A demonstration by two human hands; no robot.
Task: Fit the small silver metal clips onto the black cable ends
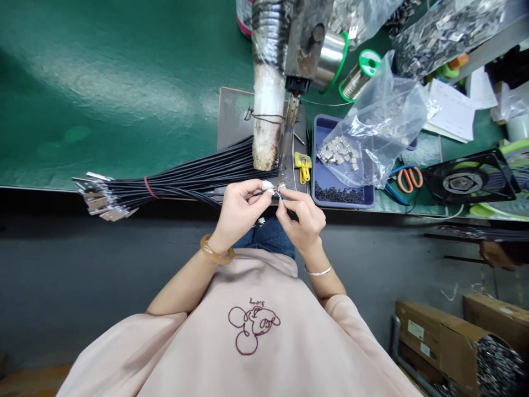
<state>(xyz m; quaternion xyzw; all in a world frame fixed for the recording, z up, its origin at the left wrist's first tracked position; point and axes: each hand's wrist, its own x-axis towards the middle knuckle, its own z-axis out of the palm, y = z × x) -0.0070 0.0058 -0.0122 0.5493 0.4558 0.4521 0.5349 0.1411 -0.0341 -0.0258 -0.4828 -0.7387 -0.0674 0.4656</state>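
Note:
My left hand [238,208] and my right hand [301,216] meet at the front edge of the green bench, fingers pinched together. Between them they hold the end of a thin black wire [264,193] with a small metal piece at its tip, right under the soldering iron tip [289,138]. The wire belongs to a bundle of black cables [185,177] tied with a red band, lying to the left, with metal connectors [99,199] at its far end.
A purple tray [326,184] holds a clear bag of small metal parts [372,127] and dark bits. Solder spools [359,77], a yellow clip [303,164], orange scissors [409,177] and a black fan [469,179] lie right. Cardboard boxes [446,336] stand on the floor.

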